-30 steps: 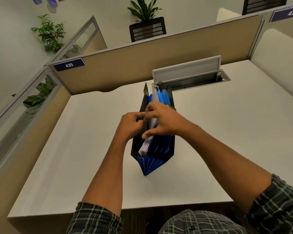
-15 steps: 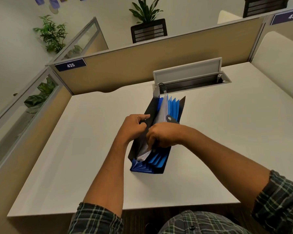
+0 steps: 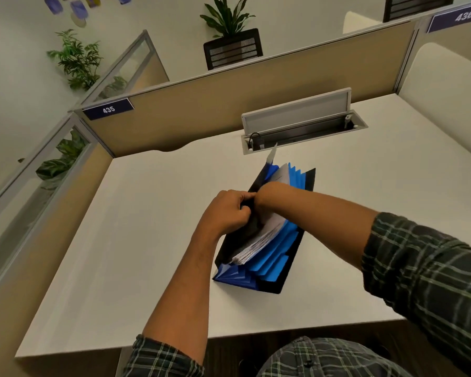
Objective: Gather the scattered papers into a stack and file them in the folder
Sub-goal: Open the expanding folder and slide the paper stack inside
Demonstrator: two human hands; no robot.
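Observation:
A black accordion folder (image 3: 288, 270) with blue dividers (image 3: 276, 257) lies open on the white desk (image 3: 136, 229), its mouth facing me. A stack of white papers (image 3: 259, 240) sits in the pocket just behind its black front wall. My left hand (image 3: 226, 210) grips the top edge of that front wall and holds it back. My right hand (image 3: 268, 193) reaches down into the same pocket on top of the papers. Only its back and wrist show; the fingers are hidden inside the folder.
An open grey cable hatch (image 3: 299, 126) with a raised lid sits in the desk just beyond the folder. Tan partition walls (image 3: 229, 104) close the desk at the back and left. Potted plants (image 3: 229, 28) stand behind the partition.
The folder has tipped over towards the right and spread wider. The papers have sunk deeper into the front pocket, and my right hand has gone down in with them.

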